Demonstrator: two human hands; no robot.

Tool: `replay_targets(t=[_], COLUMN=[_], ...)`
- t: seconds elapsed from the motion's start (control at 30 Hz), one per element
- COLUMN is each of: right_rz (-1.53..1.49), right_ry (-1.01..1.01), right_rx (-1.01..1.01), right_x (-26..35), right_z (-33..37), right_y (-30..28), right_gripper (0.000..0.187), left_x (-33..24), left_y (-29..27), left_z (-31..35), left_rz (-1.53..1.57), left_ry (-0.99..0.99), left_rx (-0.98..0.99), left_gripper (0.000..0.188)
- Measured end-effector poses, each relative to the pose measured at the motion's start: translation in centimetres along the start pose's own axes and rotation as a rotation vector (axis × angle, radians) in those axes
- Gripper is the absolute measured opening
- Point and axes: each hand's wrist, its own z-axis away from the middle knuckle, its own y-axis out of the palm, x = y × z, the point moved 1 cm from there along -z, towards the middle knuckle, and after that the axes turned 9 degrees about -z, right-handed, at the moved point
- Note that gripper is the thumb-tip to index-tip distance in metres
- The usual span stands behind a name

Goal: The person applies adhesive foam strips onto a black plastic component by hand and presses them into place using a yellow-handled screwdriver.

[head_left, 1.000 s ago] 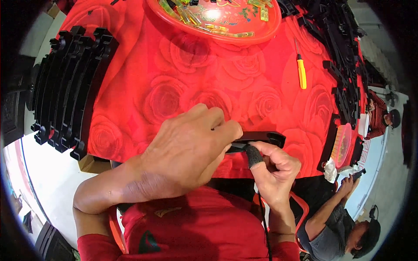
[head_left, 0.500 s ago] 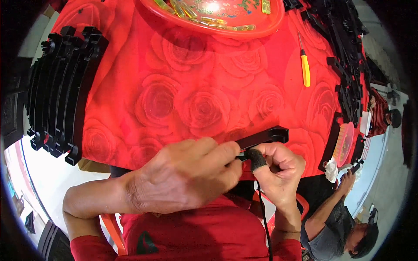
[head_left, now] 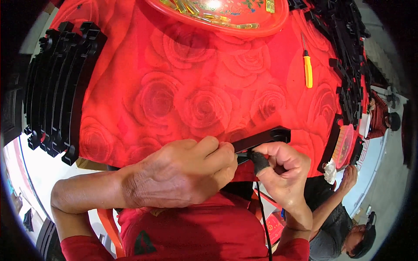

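And here is the long black part (head_left: 263,138), out over the near edge of the desk (head_left: 204,108), slanting from the left hand up to its right end, where it has a hooked tip. The right hand (head_left: 285,169) has it from the near side, fingers curled shut on it, with a dark sleeve (head_left: 260,163) wrapping the thumb, pressed right up to the part. On comes the left hand (head_left: 185,172), its fingers bent in tight at the part's left end, and a small greyish sliver (head_left: 243,155) shows between the two hands; whether those left fingers pinch the part or the sliver, I cannot tell.

Below, a black cord (head_left: 262,213) hangs just left of the right wrist. Out to the left, a row of black curved parts (head_left: 65,87) stands side by side. Far right, a yellow-handled screwdriver (head_left: 308,71) lies on the rose-patterned cloth, tip pointing away; beyond it, a heap of black parts (head_left: 344,48). Nearer on that side, a pink brush (head_left: 345,145) with a white wad (head_left: 330,173) just beside it. Far centre, a red tray (head_left: 244,34) carries yellowish clear pieces (head_left: 217,17). At the near right, a co-worker in grey (head_left: 331,237) reaches toward the desk.
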Motion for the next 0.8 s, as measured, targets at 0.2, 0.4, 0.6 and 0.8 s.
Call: replay_targets(t=[0.2, 0.4, 0.6, 0.8], right_rz=[0.004, 0.225, 0.609, 0.297], right_ry=[0.016, -0.086, -0.473, -0.183], right_rx=[-0.018, 0.031, 0.105, 0.102], right_x=[-0.8, -0.5, -2.2, -1.5], right_z=[0.1, -0.1, 1.4, 2.4], right_y=[0.0, -1.2, -1.7, -1.8], right_gripper=[0.019, 0.024, 0.038, 0.029], left_x=[0.4, 0.3, -1.0, -1.8], left_y=[0.0, 0.9, 0.6, 1.0], left_z=[0.1, 0.7, 1.1, 1.3], left_rz=[0.063, 0.107, -0.022, -0.134], left_ry=[-0.004, -0.065, -0.057, -0.031], left_rx=[0.037, -0.062, -0.032, -0.046], left_gripper=[0.044, 0.051, 0.042, 0.035])
